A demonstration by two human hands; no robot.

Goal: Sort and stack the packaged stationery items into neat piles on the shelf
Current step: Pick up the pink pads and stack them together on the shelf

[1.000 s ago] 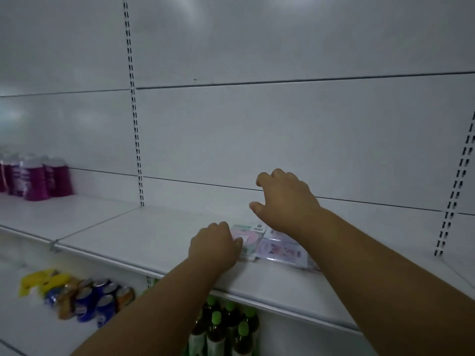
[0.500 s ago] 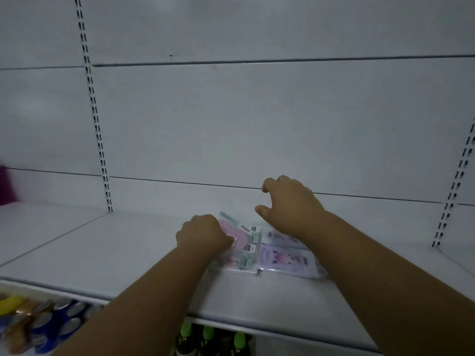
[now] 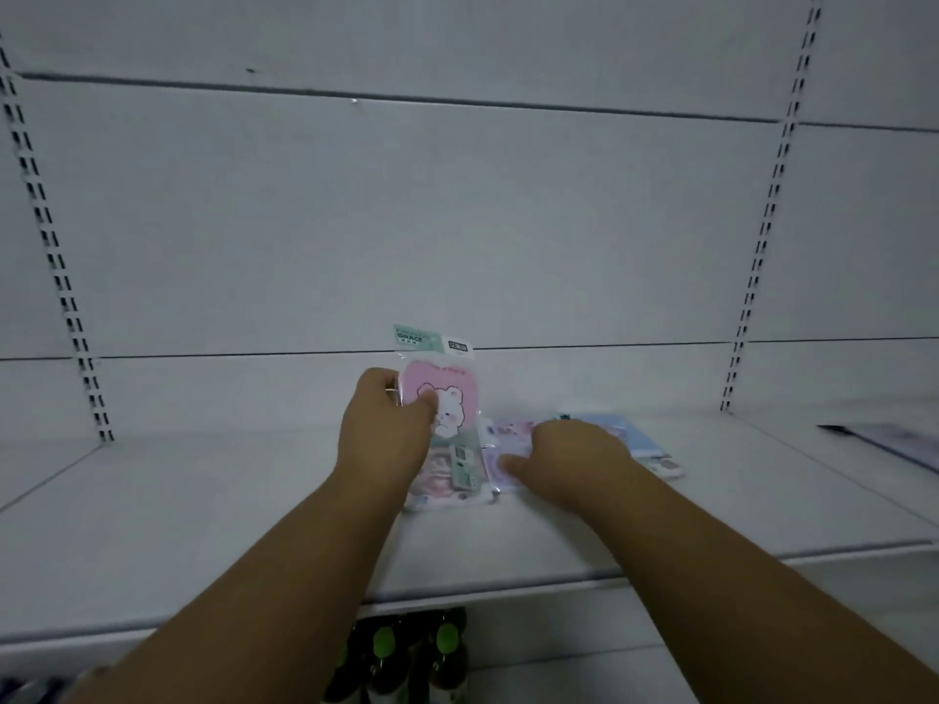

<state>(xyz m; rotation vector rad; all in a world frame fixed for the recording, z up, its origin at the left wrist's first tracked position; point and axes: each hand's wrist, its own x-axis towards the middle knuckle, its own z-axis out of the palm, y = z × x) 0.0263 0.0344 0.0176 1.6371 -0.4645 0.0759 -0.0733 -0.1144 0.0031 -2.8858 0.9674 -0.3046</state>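
Your left hand [image 3: 383, 434] pinches the pink bear packet [image 3: 447, 398] upright above the shelf [image 3: 203, 525]; your right hand [image 3: 569, 462], fingers relaxed, presses the lilac packet [image 3: 508, 434] beside it.

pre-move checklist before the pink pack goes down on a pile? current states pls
1. Left hand holds the pink bear pack firmly: ok, thumb over its front, pack lifted upright.
2. Pile beneath it lies flat on the shelf: ok.
3. Right hand rests on the lilac pack: ok.
4. Blue pack squared with the lilac one: cannot tell, partly hidden.
5. Pink pack matches that pile: cannot tell, blurred.
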